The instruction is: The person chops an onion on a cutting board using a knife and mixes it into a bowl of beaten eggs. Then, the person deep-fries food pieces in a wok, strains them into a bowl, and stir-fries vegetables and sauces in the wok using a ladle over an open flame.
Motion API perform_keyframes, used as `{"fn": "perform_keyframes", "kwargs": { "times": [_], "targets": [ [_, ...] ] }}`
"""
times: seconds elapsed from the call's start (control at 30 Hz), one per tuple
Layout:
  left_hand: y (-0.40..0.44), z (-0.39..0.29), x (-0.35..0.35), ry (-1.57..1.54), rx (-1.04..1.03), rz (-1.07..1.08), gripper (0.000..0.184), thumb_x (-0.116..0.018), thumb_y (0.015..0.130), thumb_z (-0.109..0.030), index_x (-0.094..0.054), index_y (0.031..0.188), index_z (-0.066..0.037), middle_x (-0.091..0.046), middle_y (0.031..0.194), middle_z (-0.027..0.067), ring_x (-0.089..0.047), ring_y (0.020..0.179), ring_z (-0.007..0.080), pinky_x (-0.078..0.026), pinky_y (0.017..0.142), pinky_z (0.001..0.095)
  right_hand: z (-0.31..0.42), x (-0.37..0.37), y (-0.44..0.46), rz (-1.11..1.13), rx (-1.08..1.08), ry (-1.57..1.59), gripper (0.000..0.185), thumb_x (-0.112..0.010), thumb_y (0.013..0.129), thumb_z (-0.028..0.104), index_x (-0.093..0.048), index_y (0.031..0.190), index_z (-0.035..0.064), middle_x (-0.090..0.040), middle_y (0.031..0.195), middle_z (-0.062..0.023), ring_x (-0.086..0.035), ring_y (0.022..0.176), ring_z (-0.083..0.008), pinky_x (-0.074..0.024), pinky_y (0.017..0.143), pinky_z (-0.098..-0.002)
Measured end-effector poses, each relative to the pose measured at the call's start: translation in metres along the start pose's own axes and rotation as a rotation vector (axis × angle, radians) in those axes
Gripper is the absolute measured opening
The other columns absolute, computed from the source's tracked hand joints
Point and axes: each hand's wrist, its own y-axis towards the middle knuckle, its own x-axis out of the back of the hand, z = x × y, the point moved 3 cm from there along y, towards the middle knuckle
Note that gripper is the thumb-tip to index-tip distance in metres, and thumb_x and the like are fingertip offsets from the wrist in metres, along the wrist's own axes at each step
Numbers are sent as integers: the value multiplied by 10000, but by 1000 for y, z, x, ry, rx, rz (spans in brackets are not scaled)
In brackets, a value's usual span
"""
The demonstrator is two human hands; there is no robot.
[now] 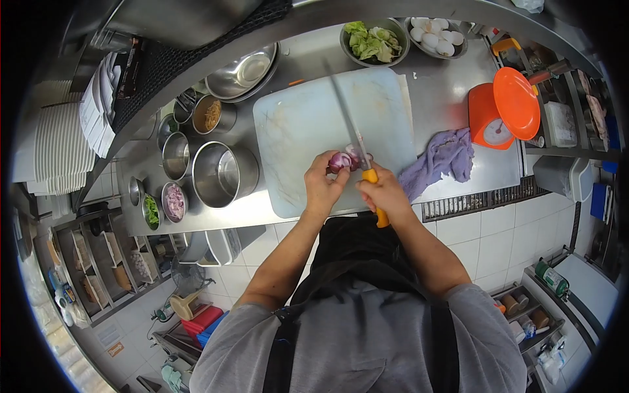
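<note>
A stainless-steel desk [432,98] runs across the kitchen, with a pale, scuffed cutting board [288,141] at its middle. Beyond the board's far edge stand bowls of lettuce [370,43] and white eggs [432,38]. To the right, a purple cloth [445,156] lies crumpled beside the board, near an orange scale [483,116]. To the left stand a deep steel pot [244,177] and smaller bowls, one with chopped pink-purple pieces [174,202], another with cut greens [151,211]. White plates [56,134] are stacked at far left; white tiles [481,230] cover the floor, and shelving lines both sides.

Over the board's near part, the left grip [321,188] has its fingertips closed around a red onion [339,162], held at their far side. Another purple piece [354,153] sits just right of it, by the blade. The right grip [385,194] is wrapped around the yellow handle of a long knife [345,105], whose blade points away from the person. Whether the edge touches the onion cannot be told.
</note>
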Motion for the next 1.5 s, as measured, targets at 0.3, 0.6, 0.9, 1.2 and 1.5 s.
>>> {"fn": "perform_keyframes", "kwargs": {
  "times": [0.3, 0.6, 0.9, 1.2, 1.5],
  "targets": [
    [-2, 9, -6, -580, 123, 75, 407, -676, 821, 39, -524, 1196, -5, -601, 1150, 99, -594, 1036, 160, -495, 848, 290, 14, 16, -9, -103, 3, 36, 589, -589, 808, 103, -447, 1376, 35, -540, 590, -59, -478, 385, -135, -395, 373, -282],
    [-3, -1, -15, -289, -31, 55, 390, -697, 779, 60, -499, 1112, 14, -574, 1166, 116, -600, 982, 168, -522, 793, 290, 30, -7, -24, -106, 155, -300, 715, -589, 765, 123, -371, 1442, 46, -602, 637, -119, -567, 465, -143, -465, 447, -309],
    [-7, 8, -14, -158, -228, -2, 413, -693, 758, 108, -474, 1096, 17, -555, 1188, 163, -602, 997, 183, -513, 858, 299, 20, -3, -11, 20, 10, 76, 713, -607, 784, 88, -348, 1448, 64, -545, 599, -64, -499, 422, -129, -406, 392, -272],
    [-1, 5, -12, -247, -138, -13, 411, -690, 754, 114, -454, 1077, 19, -556, 1179, 165, -604, 1014, 191, -520, 859, 305, 22, -5, -26, -28, 151, -380, 745, -600, 780, 174, -316, 1461, 66, -588, 664, -164, -591, 541, -252, -479, 540, -355],
    [-9, 5, -15, -255, -145, 17, 413, -662, 761, 139, -452, 1092, 7, -547, 1201, 160, -587, 1051, 197, -495, 898, 309, 27, -4, -24, 4, 58, -237, 782, -576, 767, 127, -280, 1490, 99, -590, 649, -134, -554, 464, -193, -454, 465, -318]
  ]
}}
